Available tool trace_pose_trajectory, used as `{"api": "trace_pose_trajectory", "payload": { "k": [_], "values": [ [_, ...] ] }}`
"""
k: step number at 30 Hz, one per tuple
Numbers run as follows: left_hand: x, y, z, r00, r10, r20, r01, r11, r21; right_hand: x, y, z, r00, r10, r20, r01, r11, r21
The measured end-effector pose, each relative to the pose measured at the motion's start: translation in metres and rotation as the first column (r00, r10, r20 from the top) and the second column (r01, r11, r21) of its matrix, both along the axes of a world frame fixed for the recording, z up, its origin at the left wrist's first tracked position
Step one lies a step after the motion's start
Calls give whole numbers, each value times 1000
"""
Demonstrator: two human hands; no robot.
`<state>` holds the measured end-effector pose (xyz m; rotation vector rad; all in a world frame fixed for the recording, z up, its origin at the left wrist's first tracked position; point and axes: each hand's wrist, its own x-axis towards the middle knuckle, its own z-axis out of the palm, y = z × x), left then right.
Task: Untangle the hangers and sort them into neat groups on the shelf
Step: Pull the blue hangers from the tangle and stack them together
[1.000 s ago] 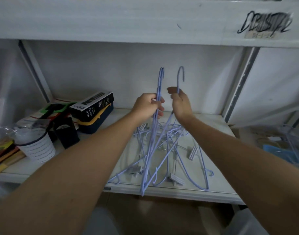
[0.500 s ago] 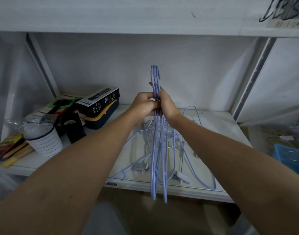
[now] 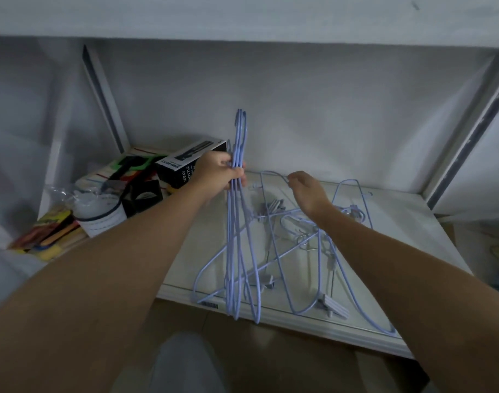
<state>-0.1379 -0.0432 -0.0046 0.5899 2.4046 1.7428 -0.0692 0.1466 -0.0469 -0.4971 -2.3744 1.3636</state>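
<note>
We've got the left hand (image 3: 224,173) wrapped around a bundle of hangers (image 3: 237,222), gripped just under the hooks. Bundle hangs near vertical: hooks up, bottoms dangling past the front edge of the shelf (image 3: 390,217). Looks like three or four in it, hooks lined up; can't count exactly.

Right hand (image 3: 306,191) is down at the tangled pile (image 3: 302,251), fingers pinching the top curve of a loose hanger (image 3: 274,175) at the back of the pile. Grip looks light, fingertips only, not a full wrap.

Key geometry: the pile lies flat on the shelf, to the right of the bundle and mostly in front of the right hand. The pinched hanger's wire runs from the hand back toward us, crossing under or through other wires and a few clip hangers (image 3: 332,307). Can't tell which strands pass over which. The right hand is the nearer one to the pile; the left is busy holding.

Our read: the next pull should go up and toward the back, along the hanger's long axis, so it slides out instead of dragging the clips. Then bring it left to join the bundle, hook up.

Risk: clips snag and the whole pile lifts.

Left of the bundle: a black box (image 3: 186,163) and a cup (image 3: 101,217), well apart from the pile.
</note>
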Motion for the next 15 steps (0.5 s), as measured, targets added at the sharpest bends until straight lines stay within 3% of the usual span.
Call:
{"api": "trace_pose_trajectory", "payload": {
  "k": [4, 10, 15],
  "values": [
    [-12, -4, -15, 1000, -6, -8, 6, 1000, -3, -4, 20, -27, 976, -129, 177, 109, 987, 120],
    [-18, 13, -27, 999, -36, 20, 36, 999, 26, 10, 55, -63, 870, -206, 447, 16, 919, 393],
    [-21, 27, -34, 998, -58, 16, 58, 998, -7, 18, 64, -82, 869, -182, 460, -59, 885, 462]
  ]
}}
